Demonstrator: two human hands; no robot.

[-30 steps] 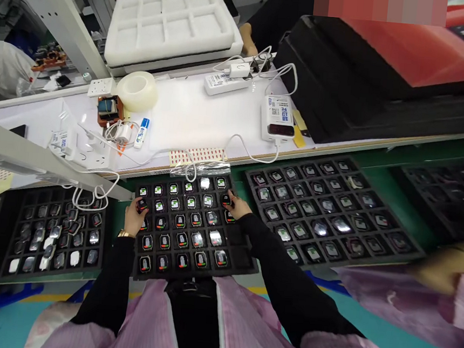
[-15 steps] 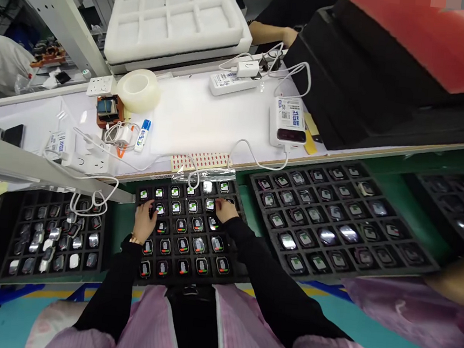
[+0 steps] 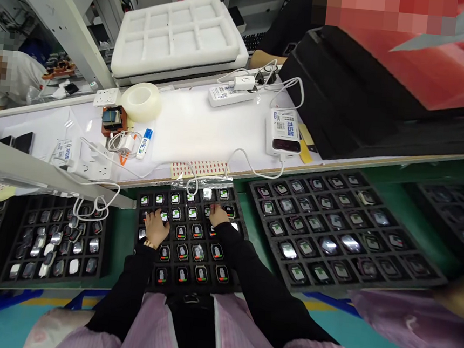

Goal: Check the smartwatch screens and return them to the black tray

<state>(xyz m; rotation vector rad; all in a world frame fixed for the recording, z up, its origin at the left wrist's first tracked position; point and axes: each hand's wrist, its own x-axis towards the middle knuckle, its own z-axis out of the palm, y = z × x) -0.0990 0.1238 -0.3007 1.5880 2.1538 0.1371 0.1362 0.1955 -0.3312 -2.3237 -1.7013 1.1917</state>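
A black compartment tray (image 3: 230, 283) lies in front of me, holding several small watch bodies with lit screens (image 3: 182, 251). My left hand (image 3: 156, 228) rests on the tray's left side, fingers bent down onto a device in the second row. My right hand (image 3: 217, 216) lies on the upper right part, fingertips pressing on a device there. Whether either hand grips anything is hidden under the fingers. Black sleeves and a pink striped smock cover my arms.
Similar trays lie at right (image 3: 418, 269) and left (image 3: 6, 276) on the green belt. Behind is a white bench with a tape roll (image 3: 142, 101), power strips (image 3: 227, 93), a white charger box (image 3: 284, 132) with cables, white foam trays (image 3: 179, 34) and black foam stacks (image 3: 364, 93). Another person's pink sleeve (image 3: 413, 325) shows at right.
Both hands have moved inward along the tray, from its outer edges toward the middle columns. The view has shifted slightly.
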